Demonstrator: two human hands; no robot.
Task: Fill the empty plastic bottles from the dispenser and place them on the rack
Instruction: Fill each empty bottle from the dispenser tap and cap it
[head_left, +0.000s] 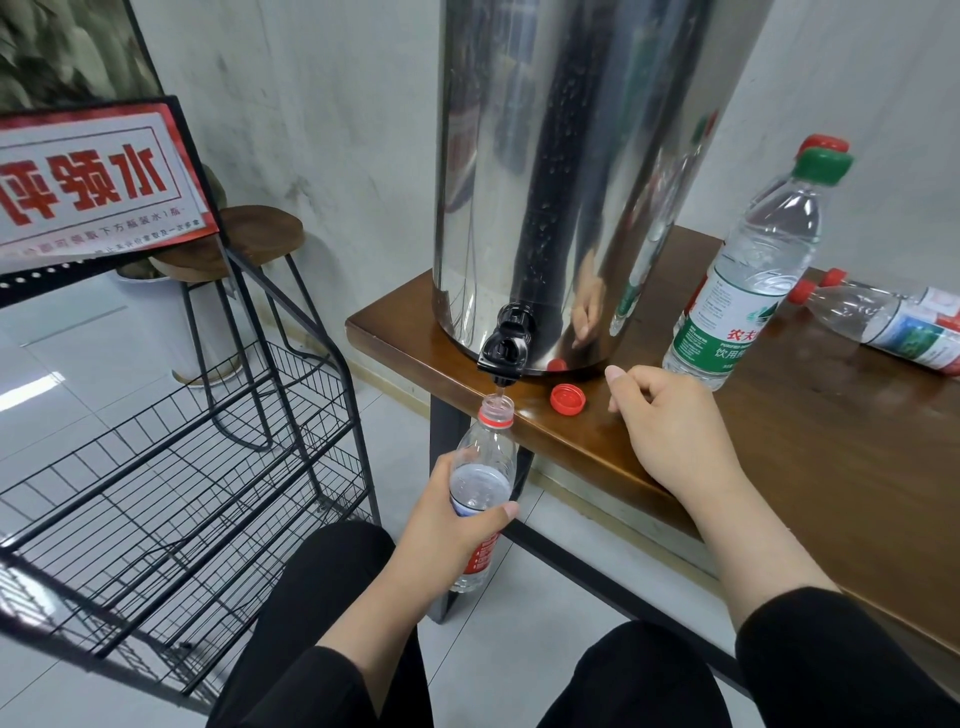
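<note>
Head view: my left hand (457, 512) grips the clear plastic bottle (483, 483) under the black tap (506, 353) of the steel dispenser (571, 182), off the table's front edge. My right hand (660, 415), loosely curled and holding nothing, rests near the red cap (568, 398). Risk: if the bottle's narrow mouth drifts off the stream, water spills; a late shutoff overflows it.

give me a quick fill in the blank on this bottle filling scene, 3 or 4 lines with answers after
1. The left hand holds the open bottle with its mouth right under the black ____ of the steel dispenser.
2. The loose cap lying on the wooden table is ____ in colour.
3. The upright bottle beside the dispenser has a ____ cap.
4. The right hand rests on the table and holds ____.

Missing words: tap; red; green; nothing
</note>
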